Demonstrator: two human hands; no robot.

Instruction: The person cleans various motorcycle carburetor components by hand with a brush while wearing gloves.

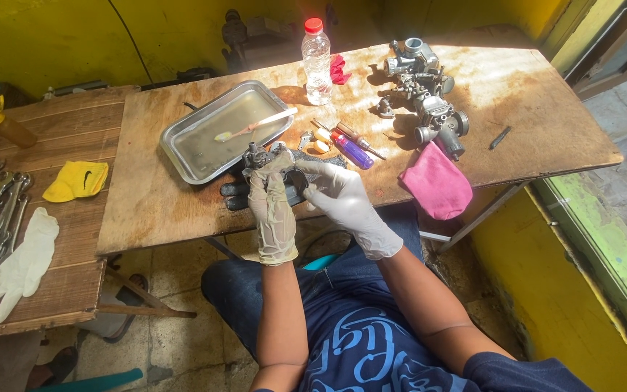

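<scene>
A small dark carburettor part is held at the near edge of the wooden bench, just beside the metal tray of cloudy liquid. It is gripped by the gloved left hand, fingers wrapped around it, while the fingers of the gloved right hand are curled narrowly against its side — whether anything small is pinched there cannot be told. With slick gloves, the part could slip and drop off the edge — or a loosened piece could be lost on the floor.
</scene>
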